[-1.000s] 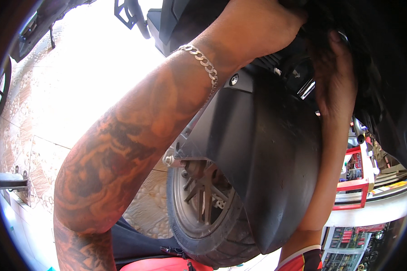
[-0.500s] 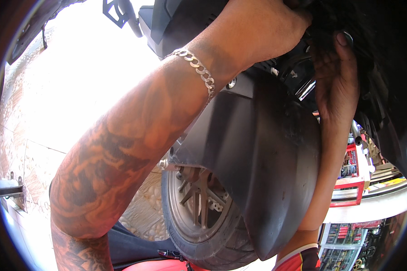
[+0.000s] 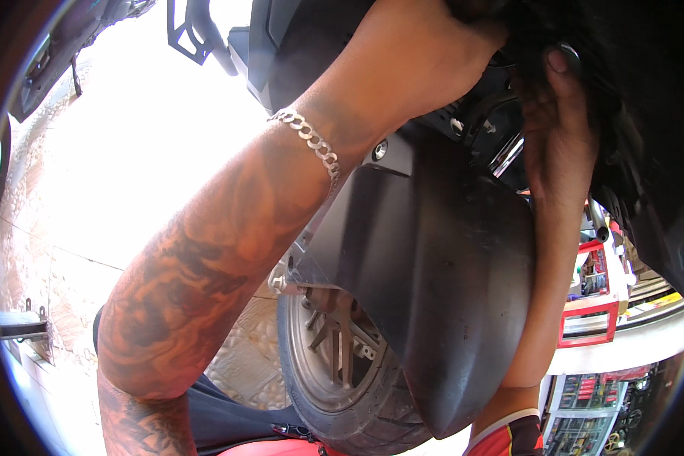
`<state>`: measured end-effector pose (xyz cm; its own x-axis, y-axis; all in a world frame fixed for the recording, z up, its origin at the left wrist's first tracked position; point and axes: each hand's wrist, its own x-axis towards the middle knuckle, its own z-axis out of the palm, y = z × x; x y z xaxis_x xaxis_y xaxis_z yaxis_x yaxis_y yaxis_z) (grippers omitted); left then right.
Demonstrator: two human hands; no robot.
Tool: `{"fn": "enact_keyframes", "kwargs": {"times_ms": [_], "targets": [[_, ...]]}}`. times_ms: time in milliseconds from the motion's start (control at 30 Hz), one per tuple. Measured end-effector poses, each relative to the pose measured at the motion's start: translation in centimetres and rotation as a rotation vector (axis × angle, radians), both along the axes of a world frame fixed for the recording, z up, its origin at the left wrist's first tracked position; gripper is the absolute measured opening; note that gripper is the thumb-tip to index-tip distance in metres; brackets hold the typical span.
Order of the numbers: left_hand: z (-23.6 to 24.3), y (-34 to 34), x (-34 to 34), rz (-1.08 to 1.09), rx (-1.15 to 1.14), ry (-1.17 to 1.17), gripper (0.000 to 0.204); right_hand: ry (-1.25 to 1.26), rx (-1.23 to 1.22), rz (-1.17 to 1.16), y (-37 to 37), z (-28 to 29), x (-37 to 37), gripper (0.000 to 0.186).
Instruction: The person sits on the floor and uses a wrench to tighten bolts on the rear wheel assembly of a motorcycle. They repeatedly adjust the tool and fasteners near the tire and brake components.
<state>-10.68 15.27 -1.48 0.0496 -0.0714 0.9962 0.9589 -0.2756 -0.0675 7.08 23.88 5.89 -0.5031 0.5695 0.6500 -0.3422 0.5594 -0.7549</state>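
Black fender (image 3: 463, 289), likely stiff, light; I'd grip its edge. Left hand (image 3: 452, 57), right hand (image 3: 561, 133): can't tell opening or hold.

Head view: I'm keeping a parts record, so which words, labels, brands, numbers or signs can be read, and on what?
None can be read.
Black fender: no lettering shows.
Tyre: any sidewall marking is too blurred to read.
Red items at lower right: any print is too small and blurred.
Yellow strip at right: any print is too small.
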Motion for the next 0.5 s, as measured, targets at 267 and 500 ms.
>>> {"fn": "enact_keyframes", "kwargs": {"times_ms": [267, 500], "targets": [[1.3, -2.3, 1.4, -0.687, -0.330, -0.590, 0.033, 0.010, 0.032, -0.073, -1.0, -0.3, -0.4, 0.036], [0.7, -3.6, 1.7, -0.772, -0.377, -0.804, 0.036, -0.026, 0.075, -0.034, -1.3, -0.5, -0.3, 0.037]]}}
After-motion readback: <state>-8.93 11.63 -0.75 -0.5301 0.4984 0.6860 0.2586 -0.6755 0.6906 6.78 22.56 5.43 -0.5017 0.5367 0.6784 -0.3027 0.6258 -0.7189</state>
